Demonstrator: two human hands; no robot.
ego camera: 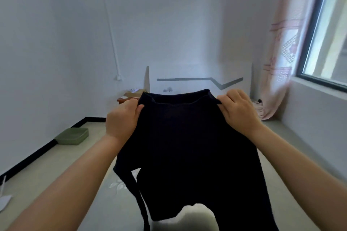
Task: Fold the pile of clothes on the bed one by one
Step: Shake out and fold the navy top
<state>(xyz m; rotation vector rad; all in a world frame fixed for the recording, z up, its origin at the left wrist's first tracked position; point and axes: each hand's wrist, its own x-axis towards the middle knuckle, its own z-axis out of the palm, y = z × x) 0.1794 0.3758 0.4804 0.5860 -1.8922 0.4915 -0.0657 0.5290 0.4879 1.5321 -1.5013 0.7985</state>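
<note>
White walls (169, 15), window (326, 33), pink curtain (277, 65).

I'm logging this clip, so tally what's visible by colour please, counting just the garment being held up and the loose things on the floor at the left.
Dark navy: 1, the garment held up by both hands
Green: 1, the tray by the wall
White: 1, the object at the left edge
Total: 3

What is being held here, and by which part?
A dark top, held up by its shoulders: left hand grips one, right hand the other.
</note>
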